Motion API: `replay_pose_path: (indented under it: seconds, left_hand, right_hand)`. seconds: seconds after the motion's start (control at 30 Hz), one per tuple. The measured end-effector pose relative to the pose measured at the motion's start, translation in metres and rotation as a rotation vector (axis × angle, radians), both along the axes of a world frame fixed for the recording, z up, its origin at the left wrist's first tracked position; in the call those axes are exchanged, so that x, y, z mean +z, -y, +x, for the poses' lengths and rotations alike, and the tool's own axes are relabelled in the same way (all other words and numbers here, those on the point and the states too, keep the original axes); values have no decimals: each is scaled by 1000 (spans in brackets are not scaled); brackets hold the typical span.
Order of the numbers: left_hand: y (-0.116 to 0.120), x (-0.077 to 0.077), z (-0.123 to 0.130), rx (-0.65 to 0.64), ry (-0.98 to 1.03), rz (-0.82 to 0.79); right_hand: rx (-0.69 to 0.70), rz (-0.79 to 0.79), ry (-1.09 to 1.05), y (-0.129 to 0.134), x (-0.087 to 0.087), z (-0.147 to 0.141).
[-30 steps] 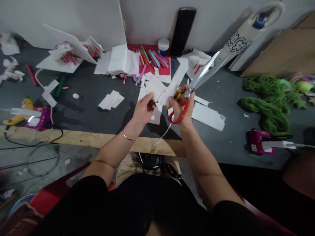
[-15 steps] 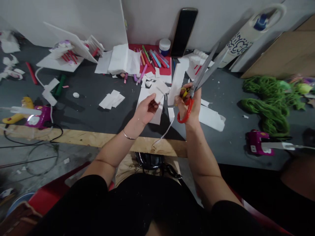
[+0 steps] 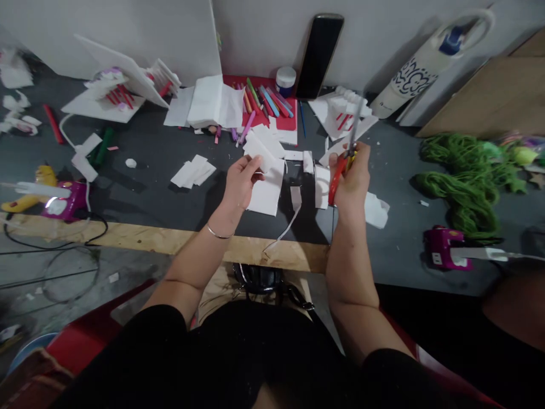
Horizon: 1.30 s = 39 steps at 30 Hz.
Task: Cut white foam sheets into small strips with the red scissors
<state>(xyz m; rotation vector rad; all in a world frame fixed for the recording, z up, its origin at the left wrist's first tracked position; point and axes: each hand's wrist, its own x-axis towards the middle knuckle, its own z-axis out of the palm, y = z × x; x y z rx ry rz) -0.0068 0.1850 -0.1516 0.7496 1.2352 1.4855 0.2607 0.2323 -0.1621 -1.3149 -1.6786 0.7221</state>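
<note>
My left hand (image 3: 239, 180) pinches a piece of white paper (image 3: 260, 146) between thumb and fingertips, above a white sheet (image 3: 266, 193) lying on the table. To the right, my right hand (image 3: 354, 177) is closed round a pair of scissors (image 3: 337, 179) with red and yellow handles, the blades pointing away from me and blurred. A white strip (image 3: 338, 152) shows by my right thumb; whether it is held or lies on the table I cannot tell. Between the hands lie small white cut pieces (image 3: 307, 162) and a white tab with a thin tail (image 3: 295, 197).
Markers (image 3: 268, 102) lie on a red sheet at the back, by a small jar (image 3: 285, 80) and a leaning phone (image 3: 320, 55). A bottle (image 3: 411, 79) and green yarn (image 3: 464, 182) are to the right. Purple power sockets (image 3: 447, 248) sit near the edge; another person is at right.
My right hand has moved right with the scissors, and the long white strip has left the space between my hands. My left hand has shifted slightly left with its paper.
</note>
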Motion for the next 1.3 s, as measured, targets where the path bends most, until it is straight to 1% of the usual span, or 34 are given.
replay_pose_path:
  seconds: [0.03,0.07,0.1,0.13,0.17,0.23,0.3,0.37,0.43,0.57,0.7,0.9,1.1,1.3]
  left_hand:
    - [1,1,2,-13,-24,-2]
    - [2,2,3,-27,-44,-6]
    - [3,3,4,-40,-57,-9]
    - [4,3,4,-48,-67,-6]
    - [4,4,4,-46,-73,2]
    - [3,5,2,-23,-77,21]
    - [1,5,-2,4,-76,34]
    - [0,5,-6,20,-74,36]
    - [-1,5,-8,25,-67,39]
    - [1,7,-8,2,-42,39]
    - [3,9,-5,-31,-58,12]
    - [3,6,-7,-64,-39,25]
    - [2,2,-9,-61,-30,31]
    - [2,3,-10,-46,-64,13]
  right_hand:
    - [-93,56,42,5,5,-3]
    - [-156,92,77,11,10,-7]
    - [-172,96,81,18,15,-12]
    - [-136,68,69,25,21,-16]
    - [-61,5,45,31,27,-20]
    - [148,-169,17,42,37,-26]
    - [340,-317,34,50,44,-32]
    - [450,-394,56,54,48,-38]
    - [488,-427,74,56,50,-45]
    - [489,-467,84,55,50,-54]
    - [493,-480,52,54,48,-56]
    - [466,-479,50,55,46,-59]
    - [394,-503,114,58,52,-66]
    - [369,-451,139,57,49,-69]
